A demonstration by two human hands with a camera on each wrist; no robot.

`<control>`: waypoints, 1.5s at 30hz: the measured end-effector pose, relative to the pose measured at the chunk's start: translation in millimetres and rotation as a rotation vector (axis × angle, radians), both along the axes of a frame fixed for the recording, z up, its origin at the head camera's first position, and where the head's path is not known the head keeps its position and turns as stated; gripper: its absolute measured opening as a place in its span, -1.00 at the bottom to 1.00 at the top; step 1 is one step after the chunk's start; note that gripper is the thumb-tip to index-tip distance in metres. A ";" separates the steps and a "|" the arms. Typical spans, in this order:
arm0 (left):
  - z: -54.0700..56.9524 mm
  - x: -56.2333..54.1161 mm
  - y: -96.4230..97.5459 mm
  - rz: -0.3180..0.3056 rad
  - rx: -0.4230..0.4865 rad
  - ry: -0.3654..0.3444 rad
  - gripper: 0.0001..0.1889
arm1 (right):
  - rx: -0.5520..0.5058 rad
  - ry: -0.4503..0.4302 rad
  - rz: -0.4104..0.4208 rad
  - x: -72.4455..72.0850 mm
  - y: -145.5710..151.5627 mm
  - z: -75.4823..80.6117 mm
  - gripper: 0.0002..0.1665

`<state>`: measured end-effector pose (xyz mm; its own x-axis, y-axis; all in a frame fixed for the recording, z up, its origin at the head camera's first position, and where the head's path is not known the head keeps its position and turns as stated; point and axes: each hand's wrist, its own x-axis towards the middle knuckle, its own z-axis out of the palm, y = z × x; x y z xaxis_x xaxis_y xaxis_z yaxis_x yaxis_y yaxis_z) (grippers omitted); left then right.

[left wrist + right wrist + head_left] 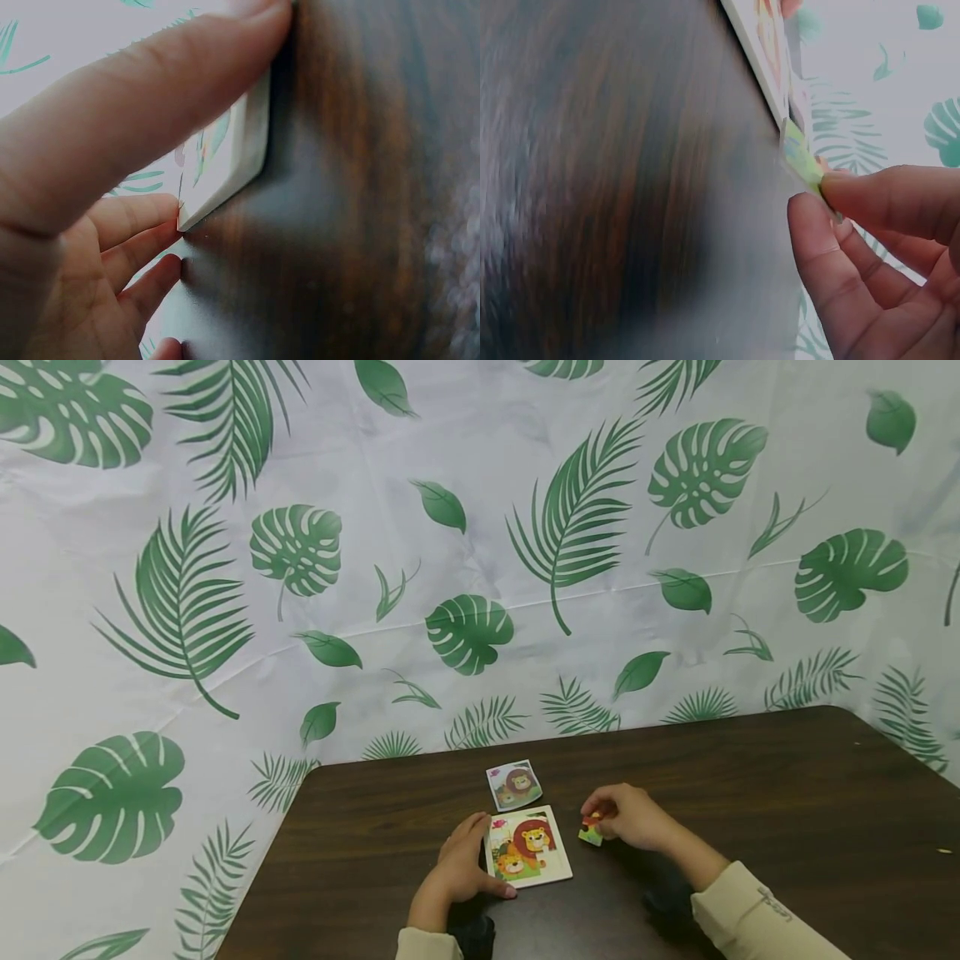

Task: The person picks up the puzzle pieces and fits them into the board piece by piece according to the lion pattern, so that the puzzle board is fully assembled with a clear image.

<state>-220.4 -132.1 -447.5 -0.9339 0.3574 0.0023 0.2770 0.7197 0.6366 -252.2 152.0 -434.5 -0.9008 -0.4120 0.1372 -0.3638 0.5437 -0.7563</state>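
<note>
A square jigsaw puzzle board [557, 866] with a lion and a smaller cub lies on the dark table. Its lower right shows a pale gap in the picture. My left hand [461, 867] holds the board at its left side, thumb along the near edge and fingers at the far left corner. To the right of the board, my right hand [628, 814] pinches a small puzzle piece [591, 837] between thumb and fingers. Green and yellow show on this piece [801, 155] in the right wrist view, and it is tilted close to the board's edge there.
A printed picture card [514, 785] with the same lion scene lies just behind the board. The brown wooden table [750, 777] ends at a white cloth [480, 552] with green leaves. Dark objects sit by both wrists.
</note>
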 end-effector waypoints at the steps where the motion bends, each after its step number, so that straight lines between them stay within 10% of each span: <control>1: 0.0 0.0 -0.1 -0.001 0.002 -0.001 0.10 | 0.002 0.003 0.011 0.6 -2.1 0.6 -0.78; 23: 1.1 -0.1 1.0 0.000 -0.008 0.010 0.10 | 0.081 0.068 0.231 7.5 -49.6 3.0 -0.70; 45: 1.1 0.1 0.0 -0.010 -0.001 0.009 0.09 | 0.137 0.146 0.196 11.9 -61.6 -1.1 -0.70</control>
<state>-220.3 -132.1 -446.4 -0.9302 0.3669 0.0104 0.2901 0.7175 0.6333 -240.3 90.4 -435.5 -0.7769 -0.6000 0.1909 -0.5719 0.5457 -0.6124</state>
